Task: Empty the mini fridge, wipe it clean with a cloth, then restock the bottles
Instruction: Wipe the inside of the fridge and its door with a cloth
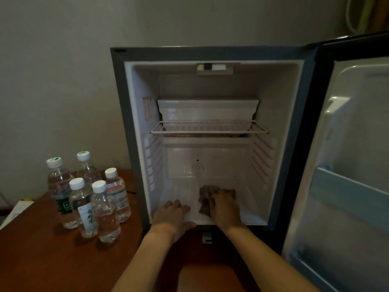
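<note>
The mini fridge [210, 54] stands open with no bottles on its floor or wire shelf [208, 130]. A brownish cloth [204, 197] lies on the white fridge floor. My right hand [224, 208] presses flat on the cloth with its fingers spread over it. My left hand [172, 216] rests flat on the front lip of the fridge floor, fingers straight. Several clear water bottles [88, 197] with white caps stand upright on the wooden table to the left of the fridge.
The fridge door [349, 165] hangs open on the right, with door shelves. A white plastic tray [207, 110] sits on the wire shelf. The brown wooden table [37, 260] runs to the left and front. A white object [19, 207] lies at the table's left edge.
</note>
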A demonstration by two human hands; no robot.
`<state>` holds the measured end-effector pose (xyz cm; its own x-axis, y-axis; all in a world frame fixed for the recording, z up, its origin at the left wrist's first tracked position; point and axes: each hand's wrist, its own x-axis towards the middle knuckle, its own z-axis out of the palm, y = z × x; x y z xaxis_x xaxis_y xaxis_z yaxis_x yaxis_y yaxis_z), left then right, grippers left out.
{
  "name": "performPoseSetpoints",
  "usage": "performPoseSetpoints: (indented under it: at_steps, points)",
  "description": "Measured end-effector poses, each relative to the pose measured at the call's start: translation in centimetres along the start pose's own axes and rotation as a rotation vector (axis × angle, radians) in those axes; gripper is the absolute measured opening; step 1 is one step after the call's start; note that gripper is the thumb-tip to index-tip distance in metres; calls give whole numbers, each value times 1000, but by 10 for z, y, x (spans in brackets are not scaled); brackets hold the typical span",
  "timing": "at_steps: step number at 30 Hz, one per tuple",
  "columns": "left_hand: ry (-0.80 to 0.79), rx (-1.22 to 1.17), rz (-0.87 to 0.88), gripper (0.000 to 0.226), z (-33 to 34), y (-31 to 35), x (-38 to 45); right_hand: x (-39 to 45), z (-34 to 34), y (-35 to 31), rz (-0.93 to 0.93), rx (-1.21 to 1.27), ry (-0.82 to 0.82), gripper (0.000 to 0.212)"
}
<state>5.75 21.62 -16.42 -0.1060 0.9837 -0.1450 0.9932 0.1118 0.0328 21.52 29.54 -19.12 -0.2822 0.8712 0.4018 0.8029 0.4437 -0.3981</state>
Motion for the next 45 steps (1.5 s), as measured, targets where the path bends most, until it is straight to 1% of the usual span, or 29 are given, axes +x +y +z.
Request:
performPoseSetpoints:
  at_steps: [2,4,5,7,8,10,12,16,20,23,26,28,30,34,40,42,45]
  points:
    - [-2,3,-13,65,0,3,-2,-13,3,5,-18,-9,-18,31]
    - [3,5,-28,65,2,4,-4,-30,0,3,4,-45,-46,32]
    - [4,10,-32,65,2,5,-4,-37,-2,2,4,-46,-36,29]
    - [5,24,-33,66,3,5,-5,-52,1,4,-70,-40,43,21]
    - [7,30,-31,67,3,5,-5,-58,1,5,-88,-24,83,22]
    - [13,40,-20,67,3,5,-5,-64,2,9,-72,10,88,30]
    - [18,52,-19,68,3,4,-4,-61,0,5,-73,-31,76,31]
    - [21,53,-14,67,2,2,-2,-27,-6,-1,60,-71,-75,34]
    - [39,43,3,66,5,0,0,11,6,8,30,-18,-38,29]
    - [43,9,16,65,8,-3,4,48,16,12,80,-10,-72,27]
    - [41,13,22,65,8,-6,8,80,22,12,145,-68,-80,29]
    - [40,19,25,65,8,-6,10,92,25,10,162,-103,-101,25]
    - [38,20,25,65,8,-7,10,95,26,9,169,-114,-87,24]
    - [39,23,20,66,9,-6,8,76,24,7,155,-48,-69,26]
    - [31,4,7,66,7,-2,2,12,4,1,43,6,-65,27]
    - [33,7,2,65,6,-1,1,-5,-1,-3,26,-12,-57,29]
    - [42,1,-2,63,6,1,-2,-34,1,-12,11,-63,-110,36]
